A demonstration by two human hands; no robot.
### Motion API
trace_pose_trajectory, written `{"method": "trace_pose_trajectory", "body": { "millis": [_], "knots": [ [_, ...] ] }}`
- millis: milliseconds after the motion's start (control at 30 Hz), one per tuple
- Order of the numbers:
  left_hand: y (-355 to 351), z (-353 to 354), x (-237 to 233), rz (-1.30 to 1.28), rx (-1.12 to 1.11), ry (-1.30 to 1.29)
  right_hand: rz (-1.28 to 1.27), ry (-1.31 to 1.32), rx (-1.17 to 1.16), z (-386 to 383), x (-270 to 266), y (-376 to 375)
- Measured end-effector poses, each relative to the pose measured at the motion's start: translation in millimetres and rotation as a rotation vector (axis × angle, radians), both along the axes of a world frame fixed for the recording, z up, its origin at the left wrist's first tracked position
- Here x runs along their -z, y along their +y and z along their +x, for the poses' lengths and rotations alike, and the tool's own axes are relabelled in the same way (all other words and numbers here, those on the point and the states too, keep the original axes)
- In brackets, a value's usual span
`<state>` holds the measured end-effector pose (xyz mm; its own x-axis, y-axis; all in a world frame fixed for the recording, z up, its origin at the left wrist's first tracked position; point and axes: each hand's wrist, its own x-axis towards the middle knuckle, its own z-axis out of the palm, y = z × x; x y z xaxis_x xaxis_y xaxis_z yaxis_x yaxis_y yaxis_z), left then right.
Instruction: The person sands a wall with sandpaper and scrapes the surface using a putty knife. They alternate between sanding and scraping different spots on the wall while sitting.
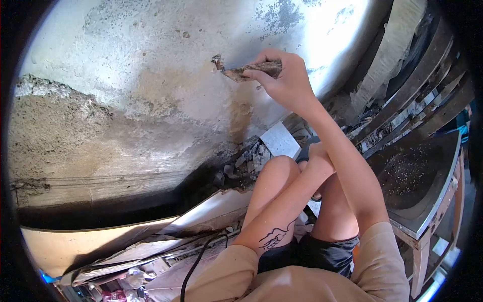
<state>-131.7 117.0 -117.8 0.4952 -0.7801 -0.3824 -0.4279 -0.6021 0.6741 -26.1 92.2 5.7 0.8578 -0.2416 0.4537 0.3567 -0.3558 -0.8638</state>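
My right hand is closed around a rough, mottled brown piece of wood, thumb along the lower side and fingers over the top. Its tapered end points left and sits right at a small chipped hole with reddish edges in the plastered wall. Lower down, my left hand is near my knees, partly behind my right forearm. Its fingers are largely hidden, and I cannot tell whether they hold anything.
Broken rubble and a pale tile lie at the wall's foot. Wooden boards lean at the lower left. On my right stands a dark metal-edged basin on wooden legs, with curved dark slats behind it.
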Motion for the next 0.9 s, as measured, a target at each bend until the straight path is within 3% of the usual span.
{"method": "trace_pose_trajectory", "body": {
  "millis": [33, 100, 167, 367, 400, 467, 533, 633, 733, 767, 833, 900],
  "knots": [
    [-5.2, -6.3, 42.8, -0.274, -0.208, 0.321, -0.006, 0.008, -0.004, -0.6, 2.0, 2.5],
    [-4.9, -7.7, 46.8, -0.539, -0.401, 0.64, -0.165, -0.095, -0.056, -0.5, 4.8, 8.9],
    [11.6, 3.5, -12.3, -0.052, -0.016, 0.005, -0.154, -0.11, -0.038, -2.9, 3.8, 8.6],
    [1.7, 2.1, -36.6, 0.071, 0.011, -0.031, -0.129, -0.012, -0.024, -1.3, 3.1, 5.8],
    [3.1, 1.4, -10.0, 0.071, 0.023, -0.034, -0.139, -0.027, -0.011, -0.8, 2.6, 5.7],
    [12.9, -1.4, 67.5, -0.329, -0.014, -0.278, -0.204, -0.026, -0.09, 0.2, 14.0, 10.0],
    [16.3, -7.1, 45.7, -0.275, -0.026, -0.236, -0.262, -0.027, -0.169, -1.4, 29.5, 18.2],
    [22.0, -4.6, -15.6, 0.031, -0.084, -0.066, -0.422, 0.003, -0.289, -3.5, 37.1, 27.6],
    [19.9, -6.2, 14.9, -0.22, -0.19, -0.071, -0.288, -0.031, -0.237, -6.5, 23.2, 15.9],
    [16.6, -2.2, 48.1, -0.226, -0.079, -0.205, -0.181, -0.076, -0.124, -6.8, 13.9, 10.9],
    [9.5, -3.7, 59.6, -0.237, 0.034, -0.336, -0.081, -0.117, -0.008, -5.7, 11.3, 5.5],
    [5.3, -7.6, 60.6, -0.22, -0.06, -0.125, -0.012, -0.183, -0.028, -1.5, 17.6, 5.8]
  ]
}}
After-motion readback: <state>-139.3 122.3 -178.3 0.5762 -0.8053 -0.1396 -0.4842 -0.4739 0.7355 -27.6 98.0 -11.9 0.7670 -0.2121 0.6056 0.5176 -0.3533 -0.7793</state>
